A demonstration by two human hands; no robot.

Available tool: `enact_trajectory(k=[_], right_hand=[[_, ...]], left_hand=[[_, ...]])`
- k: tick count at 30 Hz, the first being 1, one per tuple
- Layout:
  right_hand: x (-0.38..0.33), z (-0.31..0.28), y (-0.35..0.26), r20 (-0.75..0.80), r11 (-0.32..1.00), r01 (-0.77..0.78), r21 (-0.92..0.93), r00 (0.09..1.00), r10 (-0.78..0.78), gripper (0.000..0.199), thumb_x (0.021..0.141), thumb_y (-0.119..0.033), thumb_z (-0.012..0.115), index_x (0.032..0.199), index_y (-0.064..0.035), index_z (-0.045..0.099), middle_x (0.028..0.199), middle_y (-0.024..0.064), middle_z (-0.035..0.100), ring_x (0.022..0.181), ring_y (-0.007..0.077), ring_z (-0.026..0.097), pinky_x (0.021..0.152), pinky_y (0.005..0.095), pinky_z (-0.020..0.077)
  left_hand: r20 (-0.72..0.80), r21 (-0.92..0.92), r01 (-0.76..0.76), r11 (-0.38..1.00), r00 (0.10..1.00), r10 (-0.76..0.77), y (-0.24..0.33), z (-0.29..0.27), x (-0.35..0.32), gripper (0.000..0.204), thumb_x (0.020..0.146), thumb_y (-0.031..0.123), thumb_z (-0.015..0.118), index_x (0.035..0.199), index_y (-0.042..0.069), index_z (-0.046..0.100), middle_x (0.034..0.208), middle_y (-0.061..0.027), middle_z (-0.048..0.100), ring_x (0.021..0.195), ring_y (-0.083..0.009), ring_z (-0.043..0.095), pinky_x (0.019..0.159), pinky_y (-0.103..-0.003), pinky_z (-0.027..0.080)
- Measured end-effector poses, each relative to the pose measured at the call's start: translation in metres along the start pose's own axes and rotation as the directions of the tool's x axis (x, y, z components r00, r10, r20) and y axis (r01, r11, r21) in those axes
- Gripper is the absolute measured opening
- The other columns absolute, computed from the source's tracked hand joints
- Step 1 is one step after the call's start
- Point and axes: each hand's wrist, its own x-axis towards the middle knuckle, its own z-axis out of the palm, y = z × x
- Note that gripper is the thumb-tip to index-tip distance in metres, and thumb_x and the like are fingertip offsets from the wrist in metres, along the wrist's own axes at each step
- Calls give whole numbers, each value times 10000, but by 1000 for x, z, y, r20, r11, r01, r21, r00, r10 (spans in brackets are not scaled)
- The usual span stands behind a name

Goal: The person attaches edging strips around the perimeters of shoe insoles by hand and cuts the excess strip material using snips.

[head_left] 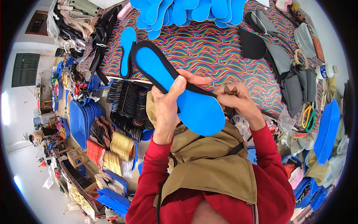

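With its narrow end aimed between ten and eleven o'clock, the blue insole (pixel 201 112) is held up over the near edge of the bench (pixel 223 56), its long axis running slantwise to the broad, rounded end between four and five. A black layer (pixel 144 44) shows as a border around the narrow end and along the upper side. The left hand (pixel 166 102) has its grip pinching the insole at mid-length, the thumb lying across the blue face and hiding part of it. The right hand (pixel 240 101) is at the far side of the broad end, fingers curled; whether its grip is closed on anything I cannot tell.

From the held insole, a second insole (pixel 127 39) lies at ten o'clock, partly hidden by the narrow end. Blue insoles are heaped at twelve (pixel 186 11), a black pad (pixel 252 43) is at two, grey pieces (pixel 292 91) at three, scissors (pixel 306 115) just past three, dark stacks (pixel 128 99) towards nine, and the brown apron (pixel 216 171) near six.
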Motion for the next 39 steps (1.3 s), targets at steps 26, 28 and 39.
enact_trajectory(k=[26,28,39], right_hand=[[-46,-69,-160,-371,867,90,-491,878,-301,183,799,-176,730,789,-6,661,606,25,605,367,36,434,351,181,305],[-30,-54,-139,-422,827,-23,-562,868,-262,211,819,-209,726,830,-2,691,642,19,619,414,34,467,374,181,332],[19,-116,-18,-95,-274,-263,-925,859,-503,348,804,-272,723,1105,-133,614,1159,108,601,756,305,678,618,416,541]], left_hand=[[-171,-481,-72,874,985,-13,55,-139,31,188,999,213,537,1012,26,541,853,-74,580,829,-226,550,818,-345,508],[-188,-472,-69,879,982,-24,50,-148,24,188,1000,218,537,1018,31,550,845,-69,582,839,-221,552,808,-349,510],[-129,-383,167,909,964,-231,-7,-96,10,182,1002,222,538,1031,44,560,852,-55,583,826,-197,555,784,-311,505]])
